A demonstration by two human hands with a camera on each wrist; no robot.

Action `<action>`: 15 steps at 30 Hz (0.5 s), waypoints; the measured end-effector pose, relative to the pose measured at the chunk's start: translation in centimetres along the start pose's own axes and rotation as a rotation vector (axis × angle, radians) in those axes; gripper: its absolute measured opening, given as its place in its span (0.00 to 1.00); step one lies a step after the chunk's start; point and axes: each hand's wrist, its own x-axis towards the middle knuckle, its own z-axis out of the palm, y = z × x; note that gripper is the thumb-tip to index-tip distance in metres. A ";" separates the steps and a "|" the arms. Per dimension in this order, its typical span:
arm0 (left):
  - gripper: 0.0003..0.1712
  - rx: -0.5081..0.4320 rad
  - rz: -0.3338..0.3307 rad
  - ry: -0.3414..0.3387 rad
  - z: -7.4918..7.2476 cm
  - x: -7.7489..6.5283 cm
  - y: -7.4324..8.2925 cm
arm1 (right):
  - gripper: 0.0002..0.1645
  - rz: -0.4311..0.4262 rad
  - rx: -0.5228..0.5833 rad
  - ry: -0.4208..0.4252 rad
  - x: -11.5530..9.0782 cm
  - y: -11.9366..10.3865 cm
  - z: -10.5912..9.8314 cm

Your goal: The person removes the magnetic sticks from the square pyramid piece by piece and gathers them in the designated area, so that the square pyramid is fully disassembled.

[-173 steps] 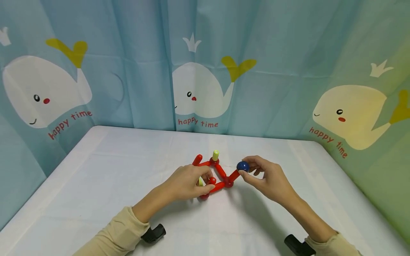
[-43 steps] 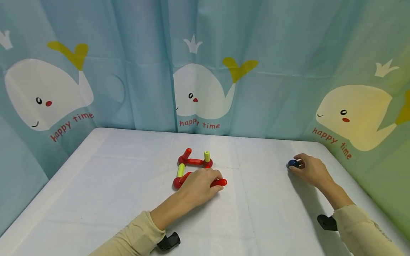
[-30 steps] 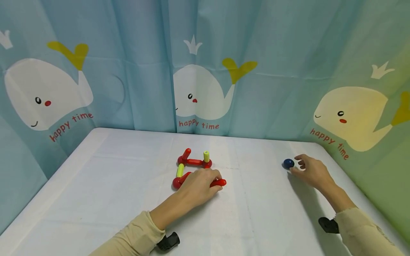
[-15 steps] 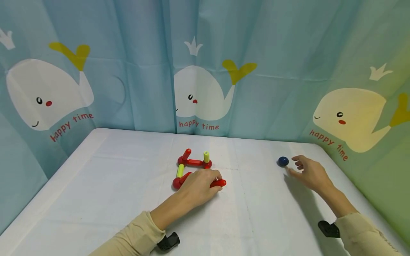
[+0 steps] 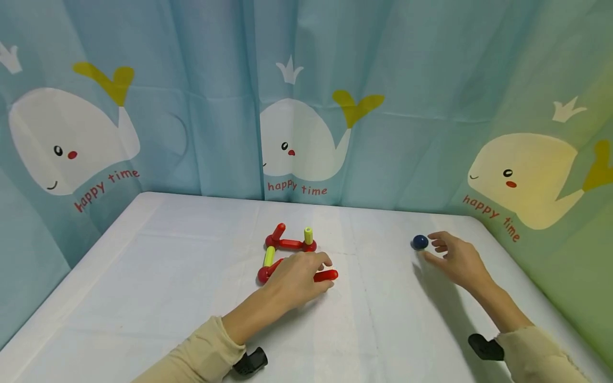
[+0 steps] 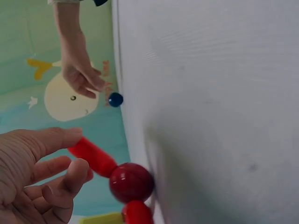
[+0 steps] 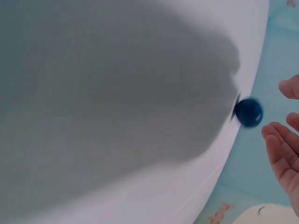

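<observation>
A toy frame of red and yellow-green rods joined by red balls [image 5: 264, 274] lies on the white table, left of middle. My left hand [image 5: 296, 274] reaches over its near side, partly hiding it. Thumb and index finger stand spread about a red rod [image 5: 326, 275] at the right end; in the left wrist view the thumb tip overlaps that rod [image 6: 96, 157], which joins a dark red ball [image 6: 131, 182]. A blue ball [image 5: 420, 242] rests on the table to the right. Just right of it hovers my right hand [image 5: 457, 259], fingers and thumb parted, with a gap to the ball.
The white table [image 5: 167, 298] ends at a blue-green curtain [image 5: 215, 143] printed with whales, at the back and sides. One red rod [image 5: 279, 231] and a yellow-green rod [image 5: 308, 235] stick up at the frame's far side. Black wrist devices [image 5: 251, 363] sit by both sleeves.
The blue ball, first held at a rod's end, was carried right, let go, and has shifted left on the table, my right hand following. My left fingers have spread from the red rod.
</observation>
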 end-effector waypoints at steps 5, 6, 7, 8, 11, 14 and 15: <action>0.19 -0.065 -0.013 0.003 -1.3 -0.1 0.0 | 0.24 -0.047 0.062 0.038 -0.2 -2.6 0.6; 0.19 -0.071 -0.019 0.007 -1.7 -0.1 -0.1 | 0.24 -0.060 0.072 0.041 -0.2 -3.2 0.8; 0.20 -0.070 -0.019 0.011 -2.0 -0.1 -0.1 | 0.24 -0.076 0.083 0.046 -0.2 -3.8 0.9; 0.20 -0.074 -0.024 0.017 -2.4 -0.1 -0.1 | 0.23 -0.094 0.096 0.049 -0.2 -4.4 1.0; 0.17 -0.079 -0.028 0.043 -3.4 -0.2 -0.5 | 0.23 -0.148 0.130 0.060 -0.4 -6.3 1.4; 0.15 -0.090 -0.042 0.058 -4.3 -0.3 -1.1 | 0.21 -0.205 0.168 0.070 -0.7 -8.2 1.7; 0.15 -0.090 -0.051 0.054 -4.6 -0.3 -1.3 | 0.20 -0.220 0.179 0.069 -0.8 -8.8 1.9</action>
